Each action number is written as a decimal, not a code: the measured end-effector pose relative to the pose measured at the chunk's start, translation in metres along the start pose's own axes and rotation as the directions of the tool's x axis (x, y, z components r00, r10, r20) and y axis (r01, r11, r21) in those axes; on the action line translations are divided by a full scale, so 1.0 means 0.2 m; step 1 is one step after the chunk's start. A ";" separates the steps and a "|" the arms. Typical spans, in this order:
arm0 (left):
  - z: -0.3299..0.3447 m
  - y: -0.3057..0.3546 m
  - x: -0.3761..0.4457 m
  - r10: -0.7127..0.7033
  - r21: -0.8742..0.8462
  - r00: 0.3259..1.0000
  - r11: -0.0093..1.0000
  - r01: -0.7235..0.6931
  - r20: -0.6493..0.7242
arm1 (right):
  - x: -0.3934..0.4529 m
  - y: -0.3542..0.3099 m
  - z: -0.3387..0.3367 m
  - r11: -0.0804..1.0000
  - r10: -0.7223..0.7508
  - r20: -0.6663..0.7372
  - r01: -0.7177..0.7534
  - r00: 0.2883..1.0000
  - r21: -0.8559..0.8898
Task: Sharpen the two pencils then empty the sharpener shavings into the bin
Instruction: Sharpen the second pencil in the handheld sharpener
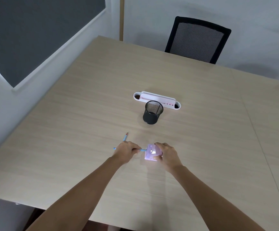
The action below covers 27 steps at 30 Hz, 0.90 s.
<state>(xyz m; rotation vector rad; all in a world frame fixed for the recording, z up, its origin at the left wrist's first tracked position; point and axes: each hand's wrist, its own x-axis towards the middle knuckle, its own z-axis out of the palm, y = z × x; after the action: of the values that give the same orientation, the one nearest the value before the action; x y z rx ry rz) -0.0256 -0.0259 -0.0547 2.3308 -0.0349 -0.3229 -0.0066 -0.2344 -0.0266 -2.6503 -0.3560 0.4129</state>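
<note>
Head view: both hands at 6 o'clock on table [202, 130]
Left hand [126, 151]: fingers pinching pencil [142, 149], tip in sharpener [151, 153]
Right hand [166, 155]: curled round sharpener

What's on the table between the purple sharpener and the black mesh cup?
Nothing. In the head view, only bare table lies between the purple sharpener and the black mesh cup. The loose pencil lies off to the left.

Office or meeting room: pale wood-grain surface [185, 90], black mesh-backed chair [198, 40], grey wall board [35, 30], mesh pen cup [152, 112], white desk organiser [157, 100].
</note>
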 end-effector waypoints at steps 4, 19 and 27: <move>0.00 0.05 0.04 -0.019 0.034 0.998 0.999 0.017 0.059 | 0.00 0.01 0.01 0.999 -0.017 -0.012 0.017 1.000 0.029; 0.00 0.23 0.07 -0.047 0.240 0.972 0.971 -0.010 0.231 | -0.02 0.07 0.03 0.999 0.004 0.057 -0.007 0.998 0.053; 0.25 0.46 0.11 -0.015 0.705 0.993 0.705 -0.074 0.119 | -0.13 0.21 0.11 0.980 0.196 0.016 -0.197 0.980 0.034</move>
<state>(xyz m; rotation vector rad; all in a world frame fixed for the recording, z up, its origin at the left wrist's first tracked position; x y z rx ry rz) -0.0099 -0.1281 -0.0275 3.0781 -0.3078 -0.4960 -0.0315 -0.2706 -0.0587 -2.6586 -0.0891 0.4931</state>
